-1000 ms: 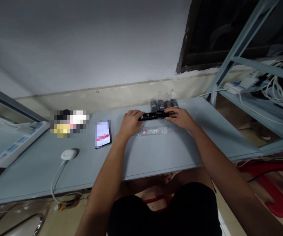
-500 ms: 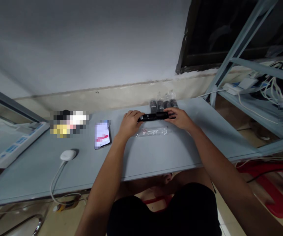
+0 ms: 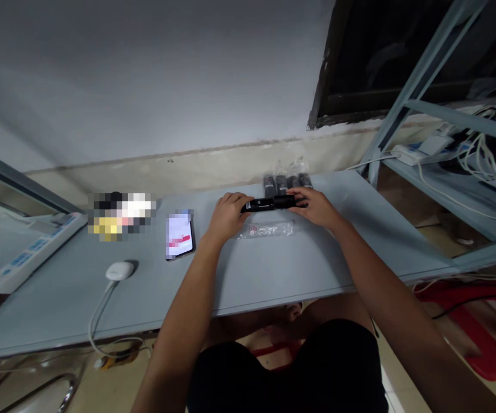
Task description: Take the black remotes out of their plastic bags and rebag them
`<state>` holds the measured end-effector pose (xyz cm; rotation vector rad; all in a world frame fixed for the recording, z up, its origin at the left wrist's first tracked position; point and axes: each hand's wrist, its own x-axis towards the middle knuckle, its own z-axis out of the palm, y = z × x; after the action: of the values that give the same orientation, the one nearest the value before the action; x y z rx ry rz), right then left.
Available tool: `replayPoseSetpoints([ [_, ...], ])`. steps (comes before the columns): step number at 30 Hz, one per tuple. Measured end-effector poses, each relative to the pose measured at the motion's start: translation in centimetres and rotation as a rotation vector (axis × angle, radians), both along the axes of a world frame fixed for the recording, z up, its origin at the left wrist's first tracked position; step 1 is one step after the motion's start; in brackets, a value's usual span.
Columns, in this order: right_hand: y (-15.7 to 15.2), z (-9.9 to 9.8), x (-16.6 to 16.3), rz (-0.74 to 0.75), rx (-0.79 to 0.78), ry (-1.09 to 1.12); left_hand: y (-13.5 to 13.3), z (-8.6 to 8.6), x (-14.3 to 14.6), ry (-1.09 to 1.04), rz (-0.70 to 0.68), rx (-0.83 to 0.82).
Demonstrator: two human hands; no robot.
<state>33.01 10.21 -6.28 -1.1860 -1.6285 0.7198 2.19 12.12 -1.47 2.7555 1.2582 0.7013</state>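
A slim black rod-shaped device (image 3: 269, 203) with a pale label near its left end lies level between my two hands. I cannot make out its exact kind. My left hand (image 3: 228, 214) has its fingers closed round the left end, and my right hand (image 3: 314, 206) grips the right end with thumb and fingers. Just in front, a clear plastic sleeve (image 3: 274, 230) with red print lies flat on the table. Behind the device stand several black items in clear plastic wrapping (image 3: 281, 184), partly covered by my right fingers.
On the grey table (image 3: 282, 269), a lit phone (image 3: 179, 236) lies left of my hands. Farther left are a white round charger (image 3: 119, 271) with its cable and a white power strip (image 3: 37, 252). A metal shelf (image 3: 458, 189) with tangled cables stands at right.
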Motion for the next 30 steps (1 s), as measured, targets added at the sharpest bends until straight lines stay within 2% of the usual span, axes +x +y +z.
replayPoseSetpoints([
  [11,0.0,0.1,-0.1,0.019,0.05,-0.031,0.0,0.0,-0.1,-0.009,-0.007,-0.012],
  [16,-0.4,0.6,-0.4,-0.032,0.057,-0.077,-0.1,0.0,0.0,-0.015,0.001,-0.019],
  [20,-0.6,1.2,-0.5,-0.046,0.051,0.004,-0.1,0.0,0.0,-0.023,-0.003,-0.003],
  [23,-0.7,1.5,-0.7,-0.059,-0.009,0.088,-0.2,0.0,0.3,-0.03,-0.011,0.014],
  [30,-1.3,1.7,-2.1,-0.001,-0.242,0.125,-1.8,0.3,2.2,0.009,-0.103,0.056],
])
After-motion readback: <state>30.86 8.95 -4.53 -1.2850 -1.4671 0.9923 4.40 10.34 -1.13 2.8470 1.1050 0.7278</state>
